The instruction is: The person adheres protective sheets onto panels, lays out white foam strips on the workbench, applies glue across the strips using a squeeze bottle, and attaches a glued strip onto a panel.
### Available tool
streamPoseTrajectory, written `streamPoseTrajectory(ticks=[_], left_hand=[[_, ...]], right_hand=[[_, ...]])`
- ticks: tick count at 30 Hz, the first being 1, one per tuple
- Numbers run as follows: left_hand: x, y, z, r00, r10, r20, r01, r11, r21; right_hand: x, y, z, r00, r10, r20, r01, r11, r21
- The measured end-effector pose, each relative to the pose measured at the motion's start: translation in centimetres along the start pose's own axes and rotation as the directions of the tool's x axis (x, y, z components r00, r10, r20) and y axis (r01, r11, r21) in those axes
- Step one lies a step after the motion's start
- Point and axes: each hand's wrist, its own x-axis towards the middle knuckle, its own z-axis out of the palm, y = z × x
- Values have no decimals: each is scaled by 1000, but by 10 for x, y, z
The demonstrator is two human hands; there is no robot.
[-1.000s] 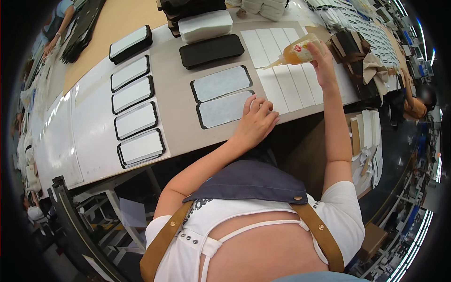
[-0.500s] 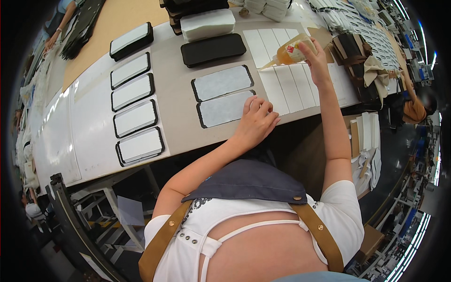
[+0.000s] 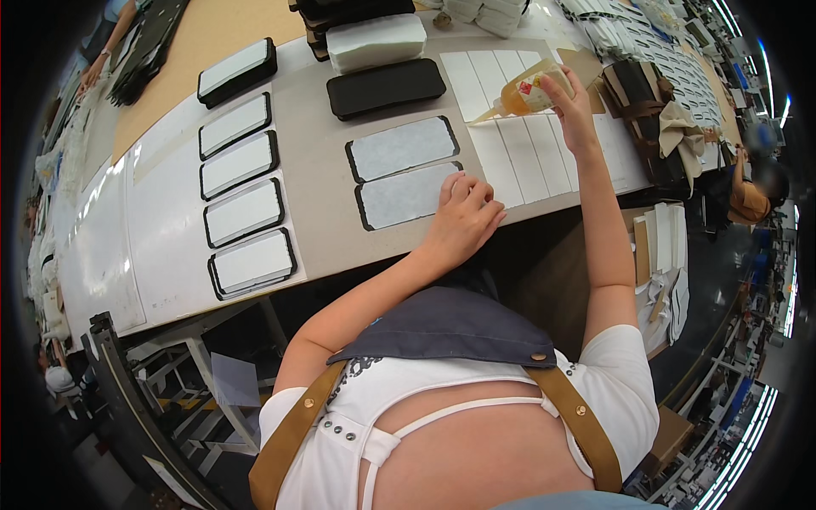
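The right hand (image 3: 571, 110) is gripping a squeeze bottle (image 3: 525, 95) of amber liquid, which is tilting over the white strips (image 3: 527, 157) at the right of the table (image 3: 319, 242); its narrow nozzle (image 3: 488, 116) is pointing down and leftward, and whether the tip is touching a strip cannot be told. The left hand (image 3: 464, 214) is resting with fingers loosely curled at the right end of the nearer pale panel (image 3: 404, 200); whether it is pinching anything cannot be confirmed. Principal risk: with the bottle leaning nozzle-down, too firm a squeeze is likely to cause pooling — liquid running into the seams between strips and joining neighbours. A low nozzle could also be dragging strips out of line, as no hand is visibly steadying them. Drips are threatening the nearer panel and the farther pale panel (image 3: 403, 149) should the bottle be passing over them. Lastly, the left hand is covering a panel corner — any liquid reaching its fingertips could be smearing onto that pale face or the black edging.
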Motion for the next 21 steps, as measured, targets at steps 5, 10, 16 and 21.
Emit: streamPoseTrajectory(ticks=[5,10,16,21], left_hand=[[1,0,0,1000,-2,-1,2,1000,-6],[1,0,1,1000,-7,-11,7,1000,-12],[3,-3,3,996,-65,-63,58,993,-104],[2,-7,-4,968,-199,-151,158,956,-247]], right_hand=[[-1,3,-5,1000,8,19,-8,1000,-17],[-4,0,-8,998,12,60,-12,1000,-7],[-13,-2,-14,997,21,71,-20,1000,-21],[-27,-6,-15,995,44,88,-41,998,-39]])
